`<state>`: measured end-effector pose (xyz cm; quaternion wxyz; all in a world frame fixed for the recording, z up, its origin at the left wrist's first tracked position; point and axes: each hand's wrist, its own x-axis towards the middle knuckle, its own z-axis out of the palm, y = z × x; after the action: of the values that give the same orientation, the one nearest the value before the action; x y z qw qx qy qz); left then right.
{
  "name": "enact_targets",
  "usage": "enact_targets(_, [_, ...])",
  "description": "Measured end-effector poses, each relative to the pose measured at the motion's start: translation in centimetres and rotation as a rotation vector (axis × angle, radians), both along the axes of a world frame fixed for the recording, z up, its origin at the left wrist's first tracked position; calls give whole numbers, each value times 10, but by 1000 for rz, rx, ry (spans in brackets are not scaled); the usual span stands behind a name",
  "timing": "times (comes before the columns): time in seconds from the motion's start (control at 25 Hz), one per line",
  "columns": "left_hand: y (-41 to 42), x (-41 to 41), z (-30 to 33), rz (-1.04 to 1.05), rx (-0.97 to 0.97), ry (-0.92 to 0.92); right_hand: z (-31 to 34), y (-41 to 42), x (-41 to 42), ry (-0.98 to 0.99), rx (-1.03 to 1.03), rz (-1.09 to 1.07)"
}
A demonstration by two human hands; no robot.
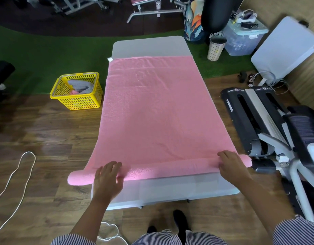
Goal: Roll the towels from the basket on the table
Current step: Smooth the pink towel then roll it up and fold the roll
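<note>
A large pink towel (152, 106) lies flat along the white table (149, 45), its near end wound into a thin roll (166, 167) that overhangs both table sides. My left hand (108, 179) presses on the roll's left part with straight, spread fingers. My right hand (231, 165) rests on the roll's right end, fingers lying over its top. A yellow basket (76, 91) stands on the floor left of the table and holds grey and pink towels (80, 85).
An exercise machine (269, 128) stands close to the table's right side. A white cable (16, 175) loops over the wooden floor at left. A bin (216, 47), a clear storage box (244, 38) and a white folded table (285, 50) sit at the back right.
</note>
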<state>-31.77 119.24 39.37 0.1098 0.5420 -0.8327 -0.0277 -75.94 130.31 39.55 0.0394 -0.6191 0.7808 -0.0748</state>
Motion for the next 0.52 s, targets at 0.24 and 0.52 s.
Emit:
enact_targets(0.24, [6,-9,-2,15,-52,89,-5,-1,10,-22,-36,-27])
enact_targets(0.52, [7,-10,13,24,66,82,0,-2,6,-127,66,-36])
